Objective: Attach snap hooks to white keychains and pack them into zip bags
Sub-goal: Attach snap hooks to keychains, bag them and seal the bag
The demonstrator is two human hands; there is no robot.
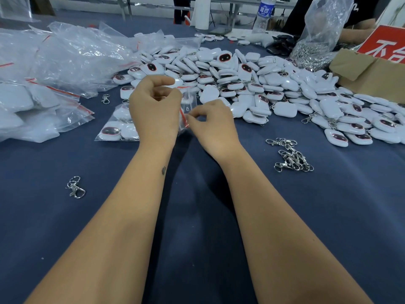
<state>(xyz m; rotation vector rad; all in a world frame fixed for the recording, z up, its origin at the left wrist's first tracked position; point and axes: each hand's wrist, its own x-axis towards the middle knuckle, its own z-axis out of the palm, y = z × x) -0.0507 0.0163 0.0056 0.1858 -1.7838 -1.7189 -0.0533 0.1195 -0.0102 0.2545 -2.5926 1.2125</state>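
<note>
The zip bag [187, 110] is sitting at mid-frame, up off the counter [197, 216], and both hands are working on it. The left hand [155, 110] is curling round the bag's upper part, thumb and fingers closed on the film; the right hand [210, 123] is pinching the red zip strip at the bag's edge. What is inside is hard to tell behind the hands. This film is looking thin, limp and slippery, so the strip is the sensible place to take it: it is the one stiffer line, and a pinch there should be running the seal shut. Light load, I'd judge; the hard plastic keychains should not be crushing.

Just left, a filled bag [118, 126] is lying flat. Above, the keychain heap [241, 80] is spreading to the right edge. Loose hooks [289, 156] are waiting at right centre, one more hook [75, 187] lower left. Packed bags [32, 106] are piling up at the left.
</note>
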